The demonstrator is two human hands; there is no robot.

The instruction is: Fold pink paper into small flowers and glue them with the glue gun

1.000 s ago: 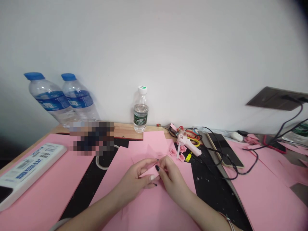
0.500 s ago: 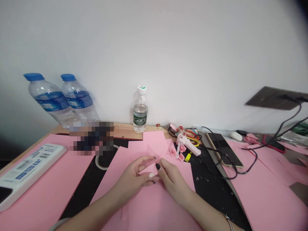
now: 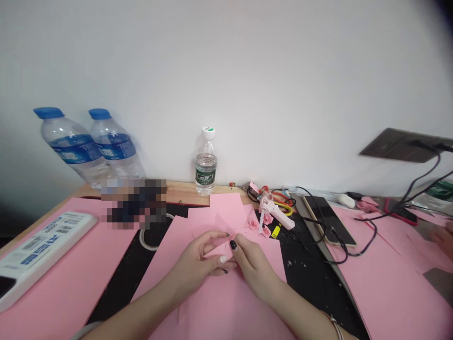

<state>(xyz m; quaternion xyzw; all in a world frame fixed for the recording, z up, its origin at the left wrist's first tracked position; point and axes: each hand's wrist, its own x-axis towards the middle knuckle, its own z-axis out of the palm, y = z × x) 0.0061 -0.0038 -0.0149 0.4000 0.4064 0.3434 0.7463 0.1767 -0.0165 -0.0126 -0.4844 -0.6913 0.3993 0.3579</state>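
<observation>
My left hand [image 3: 200, 264] and my right hand [image 3: 252, 264] meet over a large pink paper sheet [image 3: 219, 302] at the middle of the table. Both pinch a small folded piece of pink paper [image 3: 216, 248] between thumbs and fingertips, the fingers curled around it. Just beyond my hands lie a few small pink paper roses [image 3: 264, 224] and a white glue gun [image 3: 274, 210].
A small water bottle [image 3: 206, 163] stands at the wall, two big blue-capped bottles [image 3: 88, 146] at the back left. A white power strip [image 3: 38, 248] lies left, a tape roll [image 3: 150, 238] nearby. Phone [image 3: 327, 219], cables and scissors sit right. Another person's hand [image 3: 446, 238] shows at the right edge.
My hands have barely moved and still pinch the small pink paper. Another person's hand has come into view at the far right edge.
</observation>
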